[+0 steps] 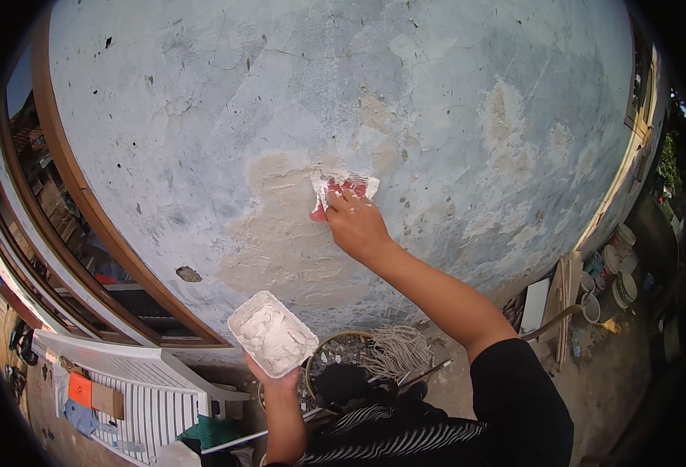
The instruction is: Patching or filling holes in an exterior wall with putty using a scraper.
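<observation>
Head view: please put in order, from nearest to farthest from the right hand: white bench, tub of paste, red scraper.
1. Red scraper: in the right hand.
2. Tub of paste: lower left, in the left hand.
3. White bench: farther lower left.

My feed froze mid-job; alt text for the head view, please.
The right hand holds a red, smeared scraper against a patchy, weathered wall, while the left hand holds a white tub of pale paste. White slatted furniture stands at lower left.

Outdoor yard [600,381] beside a building [179,86]
Weathered wall [436,117] mid-frame; brown-framed window [88,198] left; slatted bench [152,412] lower left; buckets [624,289], greenery [669,152] right.
</observation>
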